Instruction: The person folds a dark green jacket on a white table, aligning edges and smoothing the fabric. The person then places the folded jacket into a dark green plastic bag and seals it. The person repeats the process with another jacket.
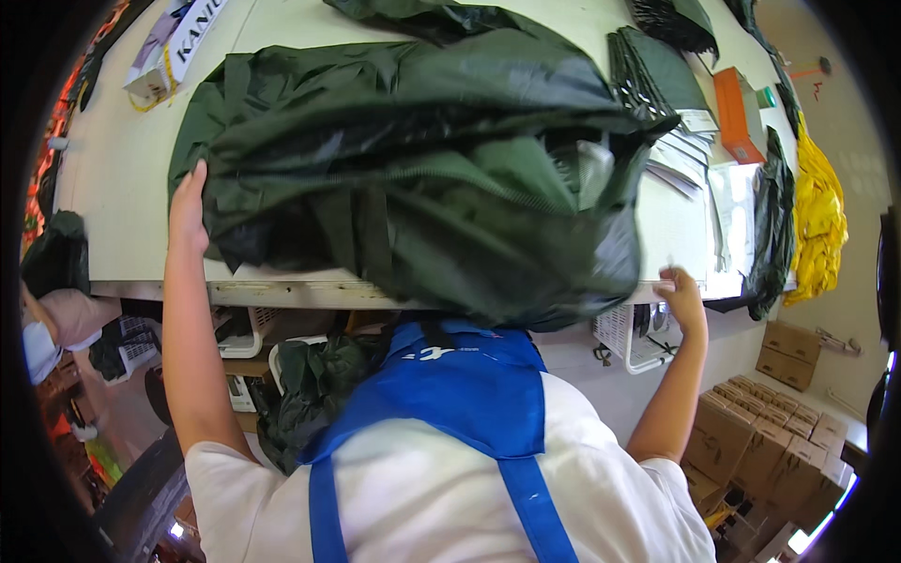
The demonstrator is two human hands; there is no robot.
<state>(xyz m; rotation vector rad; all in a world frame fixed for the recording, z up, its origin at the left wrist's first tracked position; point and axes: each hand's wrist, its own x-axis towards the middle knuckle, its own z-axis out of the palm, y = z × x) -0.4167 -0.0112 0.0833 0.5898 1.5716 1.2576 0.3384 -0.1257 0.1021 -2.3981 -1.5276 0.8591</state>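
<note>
A large dark green bag (413, 206) of shiny, creased cloth lies across the table in front of me. Its long zip runs from left to right, and the mouth gapes toward the right end, where green cloth and something pale show inside. My left hand (190, 208) grips the bag's left end, with most of the fingers hidden against the cloth. Apart from the bag, my right hand (683, 296) hovers at the table's front edge to the right. Its fingers look partly curled but are smeared by motion, and nothing plain shows in them.
Stacked dark green pieces (657, 70), papers (680, 159) and an orange box (739, 114) lie on the white table (122, 188) at the right. Yellow cloth (817, 211) hangs beyond. White baskets (631, 338) sit under the edge; cartons (765, 441) stand lower right.
</note>
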